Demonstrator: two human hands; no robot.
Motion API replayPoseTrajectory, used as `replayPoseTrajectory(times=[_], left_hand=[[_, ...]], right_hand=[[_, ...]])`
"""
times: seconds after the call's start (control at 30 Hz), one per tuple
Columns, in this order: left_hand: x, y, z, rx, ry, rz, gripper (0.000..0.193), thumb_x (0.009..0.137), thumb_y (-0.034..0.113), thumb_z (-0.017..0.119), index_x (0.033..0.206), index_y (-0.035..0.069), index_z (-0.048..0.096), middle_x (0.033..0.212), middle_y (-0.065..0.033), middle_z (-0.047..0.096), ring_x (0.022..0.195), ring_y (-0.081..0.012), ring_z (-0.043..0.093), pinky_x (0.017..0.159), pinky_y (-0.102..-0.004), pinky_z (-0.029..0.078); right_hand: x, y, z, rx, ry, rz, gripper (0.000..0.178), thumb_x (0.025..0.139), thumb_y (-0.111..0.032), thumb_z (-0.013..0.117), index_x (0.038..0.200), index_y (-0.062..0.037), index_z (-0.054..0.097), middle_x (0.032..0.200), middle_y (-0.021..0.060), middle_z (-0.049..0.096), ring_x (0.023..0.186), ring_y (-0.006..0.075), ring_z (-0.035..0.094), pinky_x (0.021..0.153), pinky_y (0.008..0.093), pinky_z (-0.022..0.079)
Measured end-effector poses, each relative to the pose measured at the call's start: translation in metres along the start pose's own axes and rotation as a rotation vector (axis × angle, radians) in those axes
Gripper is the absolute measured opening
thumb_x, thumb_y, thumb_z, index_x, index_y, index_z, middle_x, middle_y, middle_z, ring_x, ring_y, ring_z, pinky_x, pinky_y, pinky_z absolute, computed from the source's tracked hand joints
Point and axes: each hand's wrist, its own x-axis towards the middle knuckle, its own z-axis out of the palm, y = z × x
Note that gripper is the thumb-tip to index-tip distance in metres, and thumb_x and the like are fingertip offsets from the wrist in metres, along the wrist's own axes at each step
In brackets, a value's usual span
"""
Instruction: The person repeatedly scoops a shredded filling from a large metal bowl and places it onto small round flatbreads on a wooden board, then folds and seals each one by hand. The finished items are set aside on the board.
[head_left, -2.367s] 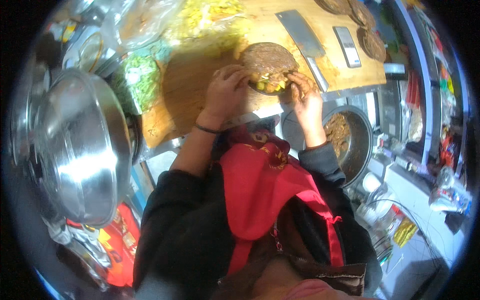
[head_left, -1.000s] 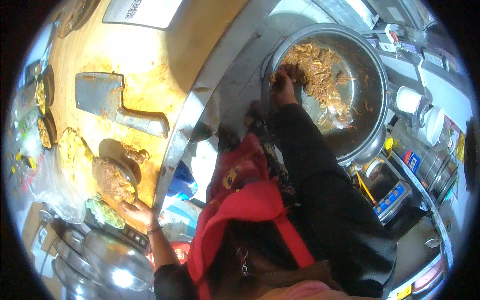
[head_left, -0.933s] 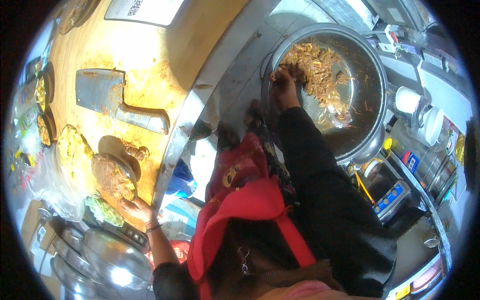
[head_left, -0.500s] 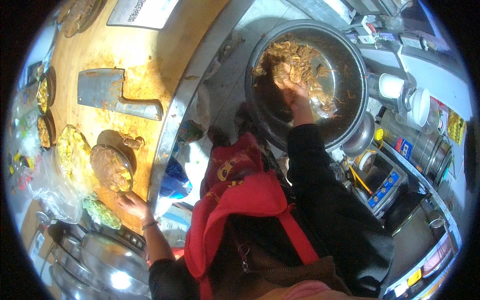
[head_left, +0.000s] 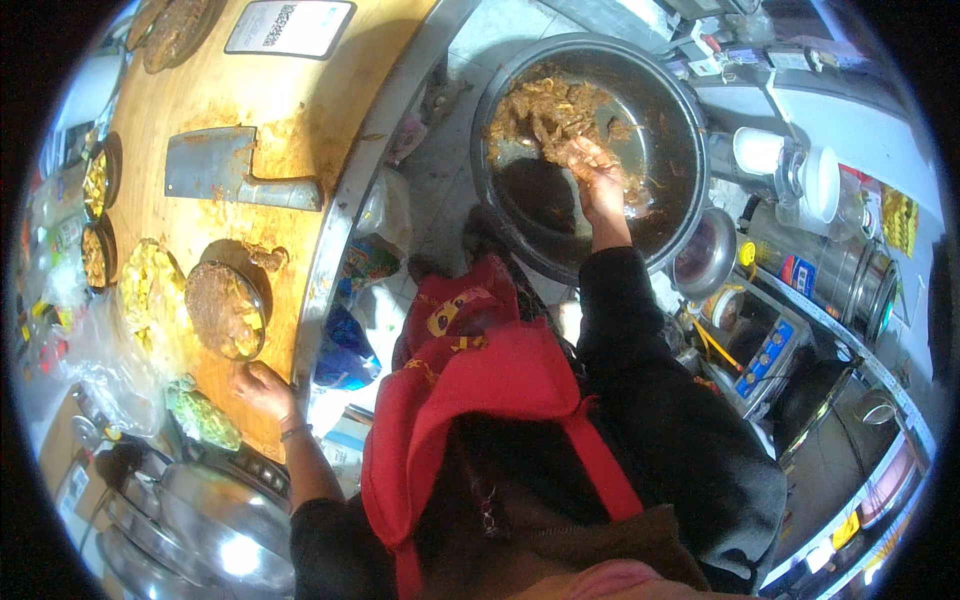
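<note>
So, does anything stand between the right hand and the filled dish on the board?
Yes. The right hand is inside the pot, so the pot's left rim stands between, then the metal table edge. The cleaver lies off the straight line to the dish.

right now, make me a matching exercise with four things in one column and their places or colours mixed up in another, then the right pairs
Column 1
1. cleaver
2. right hand
3. apron
4. left hand

Column 2
A. just below the food-filled bowl in the picture
B. lying flat on the wooden table
C. inside the round dark basin, at the brown shredded food
D. red

Right pairs: 1-B, 2-C, 3-D, 4-A
</note>
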Motion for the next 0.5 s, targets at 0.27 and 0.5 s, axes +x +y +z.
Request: replayPoseTrajectory(times=[0.27,0.5], left_hand=[[0.001,0.005,-0.002,-0.015,0.029,0.037,0.025,0.086,0.018,0.047,0.103,0.0,0.054,0.104,-0.0204,0.053,0.099,-0.0361,0.047,0.087,-0.0463,0.034],[0.014,0.029,-0.013,-0.007,0.029,0.03,0.023,0.086,0.017,0.048,0.1,-0.001,0.053,0.101,-0.0204,0.053,0.095,-0.0354,0.047,0.084,-0.0455,0.035]], right_hand=[[0.0,-0.007,-0.016,0.042,0.18,0.094,0.028,0.082,-0.002,0.06,0.11,-0.0004,0.054,0.101,0.0093,0.059,0.094,0.0189,0.057,0.082,0.0285,0.045],[0.012,0.032,-0.052,-0.07,0.481,0.248,0.022,0.082,-0.02,0.066,0.095,-0.0047,0.056,0.073,0.0025,0.058,0.058,0.0144,0.054,0.049,0.0258,0.044]])
